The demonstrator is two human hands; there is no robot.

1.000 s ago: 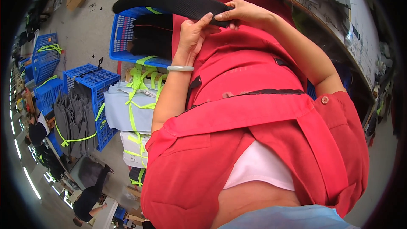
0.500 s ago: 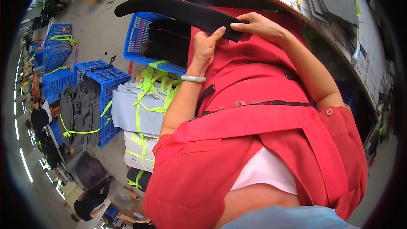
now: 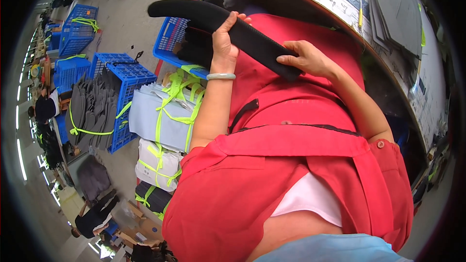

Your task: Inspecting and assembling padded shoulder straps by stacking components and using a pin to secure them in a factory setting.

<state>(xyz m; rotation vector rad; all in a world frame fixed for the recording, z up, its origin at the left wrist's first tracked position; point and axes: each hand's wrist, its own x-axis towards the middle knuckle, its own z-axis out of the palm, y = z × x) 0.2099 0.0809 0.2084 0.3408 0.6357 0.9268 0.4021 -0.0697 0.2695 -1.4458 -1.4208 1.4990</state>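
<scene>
I hold a long, curved, black padded strap (image 3: 259, 42) slantwise above my lap, its rounded end pointing to the upper left. A mesh-like texture shows on its face, and a thin red line runs along part of the top edge. My left hand (image 3: 225, 42) grips it near the middle, fingers reaching around the far edge. At the squared lower end, my right hand (image 3: 308, 59) pinches it, thumb on the near face. Beyond my left hand, a blue crate (image 3: 167, 36) holds more black pieces (image 3: 196, 46). My red apron (image 3: 301, 143) lies beneath the strap.
A worktable (image 3: 335, 0) runs along the right, bearing stacked grey sheets (image 3: 395, 12) and a yellow-handled tool (image 3: 360, 17). To the left stand tied light-blue bundles (image 3: 155, 116), a white package (image 3: 155, 167) and a blue crate with grey pieces (image 3: 131, 80). Another person (image 3: 92, 218) is farther off.
The strap has tilted more steeply, its squared end lower and to the right. My left hand has slid from near that end up to the middle; my right hand moved down with the end.
</scene>
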